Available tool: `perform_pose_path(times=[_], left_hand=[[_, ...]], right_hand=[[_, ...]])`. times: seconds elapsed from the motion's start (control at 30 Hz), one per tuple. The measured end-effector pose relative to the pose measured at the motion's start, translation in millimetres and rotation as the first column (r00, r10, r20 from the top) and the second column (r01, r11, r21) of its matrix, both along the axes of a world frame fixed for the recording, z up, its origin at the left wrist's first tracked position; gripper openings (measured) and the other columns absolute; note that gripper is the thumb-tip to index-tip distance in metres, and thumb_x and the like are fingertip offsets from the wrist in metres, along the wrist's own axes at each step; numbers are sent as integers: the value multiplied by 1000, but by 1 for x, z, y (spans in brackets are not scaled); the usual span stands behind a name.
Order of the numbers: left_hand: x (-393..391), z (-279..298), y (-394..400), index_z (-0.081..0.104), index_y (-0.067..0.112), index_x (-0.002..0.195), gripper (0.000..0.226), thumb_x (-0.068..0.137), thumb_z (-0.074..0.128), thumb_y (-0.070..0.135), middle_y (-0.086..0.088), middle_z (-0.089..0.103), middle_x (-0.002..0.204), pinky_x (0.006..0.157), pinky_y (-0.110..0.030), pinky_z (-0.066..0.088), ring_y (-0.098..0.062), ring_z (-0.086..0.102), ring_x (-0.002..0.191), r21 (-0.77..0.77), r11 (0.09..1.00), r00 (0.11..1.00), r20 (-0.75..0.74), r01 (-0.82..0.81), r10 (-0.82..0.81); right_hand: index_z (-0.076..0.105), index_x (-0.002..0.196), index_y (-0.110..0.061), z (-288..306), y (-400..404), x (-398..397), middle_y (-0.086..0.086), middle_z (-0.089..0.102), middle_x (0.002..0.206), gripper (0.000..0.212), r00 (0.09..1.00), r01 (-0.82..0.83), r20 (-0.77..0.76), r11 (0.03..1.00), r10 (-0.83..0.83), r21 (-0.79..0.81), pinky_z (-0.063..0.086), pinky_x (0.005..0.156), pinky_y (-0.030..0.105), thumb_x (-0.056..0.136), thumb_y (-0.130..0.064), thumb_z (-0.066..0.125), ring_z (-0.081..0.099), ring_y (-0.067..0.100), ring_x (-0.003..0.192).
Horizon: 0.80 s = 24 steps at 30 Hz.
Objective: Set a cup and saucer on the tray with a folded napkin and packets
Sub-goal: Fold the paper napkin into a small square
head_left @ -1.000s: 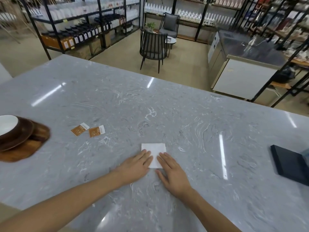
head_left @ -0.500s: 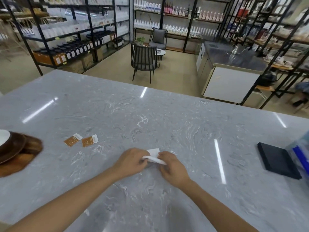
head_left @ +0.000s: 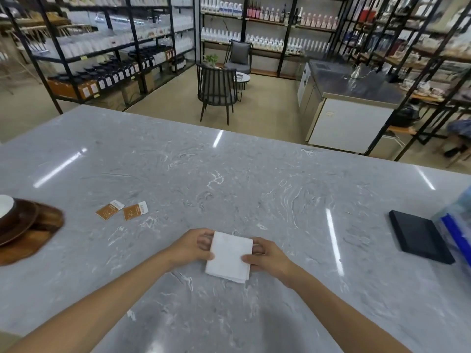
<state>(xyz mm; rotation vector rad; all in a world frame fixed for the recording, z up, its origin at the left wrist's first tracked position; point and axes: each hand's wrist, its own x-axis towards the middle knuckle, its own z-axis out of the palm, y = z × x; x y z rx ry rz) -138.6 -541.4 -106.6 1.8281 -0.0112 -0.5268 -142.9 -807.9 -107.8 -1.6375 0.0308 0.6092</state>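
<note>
Folding white paper napkin [head_left: 228, 256], left hand [head_left: 190, 247] and right hand [head_left: 267, 257] pinching its edges; next, carry to wooden tray [head_left: 28, 244].

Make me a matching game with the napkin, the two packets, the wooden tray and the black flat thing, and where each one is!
Things:
1. napkin
2. packets
3. wooden tray
4. black flat thing

Places:
A. far left edge of the counter
B. held between both hands
C. right side of the counter
D. lying loose, left of the hands

Pairs: 1-B, 2-D, 3-A, 4-C
</note>
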Motion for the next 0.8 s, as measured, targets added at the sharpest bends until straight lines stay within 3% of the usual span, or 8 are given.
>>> perform_pose_path(times=[0.23, 0.3, 0.37, 0.47, 0.53, 0.63, 0.7, 0.8], left_hand=[[-3, -2, 3, 69, 3, 120, 42, 81, 76, -9, -13, 76, 108, 76, -12, 55, -11, 71, 88, 20, 998, 998, 17, -62, 62], [-5, -2, 2, 71, 2, 118, 41, 79, 76, -11, -10, 76, 105, 77, -10, 54, -7, 70, 85, 46, 997, 995, 86, -60, 56], [-9, -4, 0, 74, 2, 112, 35, 79, 76, -12, -10, 77, 100, 78, -13, 55, -9, 71, 85, 61, 996, 988, 148, -62, 52], [-19, -12, 1, 81, 4, 100, 23, 80, 78, -7, -9, 79, 97, 83, -26, 58, -20, 75, 93, 107, 990, 966, 250, -91, 62], [-26, -19, 3, 82, 5, 99, 23, 81, 77, -7, -10, 79, 97, 87, -35, 59, -24, 76, 94, 80, 991, 951, 299, -105, 77], [-33, -26, 4, 83, 11, 99, 31, 81, 73, -12, -4, 78, 100, 88, -34, 58, -18, 74, 95, 72, 991, 924, 376, -110, 75], [-36, -28, 4, 84, 16, 98, 38, 80, 71, -16, 1, 77, 103, 87, -31, 57, -14, 72, 96, 135, 987, 884, 466, -88, 15], [-41, -27, 7, 83, 18, 101, 42, 77, 71, -14, 3, 77, 107, 82, -29, 57, -16, 71, 95, 328, 943, 692, 694, -56, -200]], right_hand=[[69, 110, -13, -9, 4, 1, 15, 74, 100, 35, 996, 26, 82, 999, -23, -27, 65, 73, 38, 81, 1, 81, 77, 19, 89], [67, 111, -8, -10, 3, -1, 22, 73, 102, 35, 984, 16, 178, 996, 1, -92, 63, 79, 44, 81, 1, 81, 73, 24, 88], [65, 107, -11, -14, 2, -7, 20, 74, 102, 30, 946, -1, 319, 981, 63, -192, 60, 83, 41, 82, -2, 80, 72, 26, 88], [66, 101, -28, -19, 0, -20, -6, 74, 97, 24, 861, -5, 487, 961, 146, -278, 58, 75, 24, 88, -9, 75, 71, 11, 91], [70, 107, -29, -22, 0, -26, -14, 73, 103, 23, 775, -21, 595, 950, 212, -312, 54, 76, 17, 93, -11, 71, 69, 4, 95], [74, 119, -22, -25, -2, -32, -6, 71, 116, 29, 596, -19, 711, 892, 374, -453, 54, 86, 21, 95, -7, 67, 68, 8, 106], [74, 122, -21, -27, -6, -35, -1, 69, 122, 37, 526, -7, 727, 857, 442, -515, 55, 90, 24, 92, -1, 67, 68, 13, 110], [73, 125, -23, -30, -13, -40, 5, 69, 129, 45, 440, 34, 749, 825, 495, -565, 58, 91, 32, 89, 2, 69, 68, 23, 113]])
